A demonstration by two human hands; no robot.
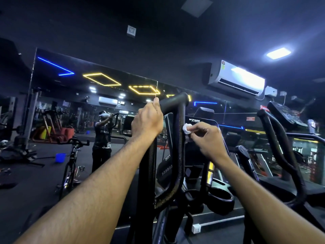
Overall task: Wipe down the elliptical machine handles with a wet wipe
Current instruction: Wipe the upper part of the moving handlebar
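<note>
A: Obs., left to right. Left hand [147, 120] fingers curled round the top of the near black tubular elliptical handle [179, 147], steadying it. Right hand [207, 138] fingertips pinch a small crumpled white wet wipe [186, 129], pressed against the right side of that handle's upright, just below the top bend.

B: Progress?

A: Judged early to midway. The wipe sits high on the upright; the lower curve looks scuffed, cannot tell if wiped. The second black curved handle [281, 143] at far right stands untouched, well apart from both hands.
</note>
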